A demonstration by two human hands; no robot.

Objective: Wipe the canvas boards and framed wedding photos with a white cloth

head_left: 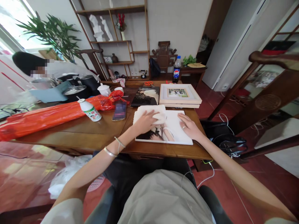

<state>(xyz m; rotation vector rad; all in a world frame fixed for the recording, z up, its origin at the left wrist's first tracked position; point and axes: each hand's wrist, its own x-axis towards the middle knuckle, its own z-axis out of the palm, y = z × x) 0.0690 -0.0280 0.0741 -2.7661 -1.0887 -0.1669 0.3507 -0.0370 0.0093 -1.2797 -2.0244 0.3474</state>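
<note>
A photo panel [177,138] with a white right side and a dark picture on its left lies at the table's near edge. On its upper left part is a white cloth [149,109], partly covering the picture. My left hand [145,120] holds the cloth down against the panel, some of it bunched by the fingertips. At the panel's right side rests my right hand [190,127], open, its fingers lying flat on the white surface near the edge. The picture beneath the cloth and left hand is hidden.
Behind the panel lie a dark photo board [146,95] and white-framed pictures [196,97]. Left are a phone [119,111], a white bottle [90,110] and a long red wrapped bundle [53,110]. A cola bottle [177,70] stands behind. Another person leans at far left.
</note>
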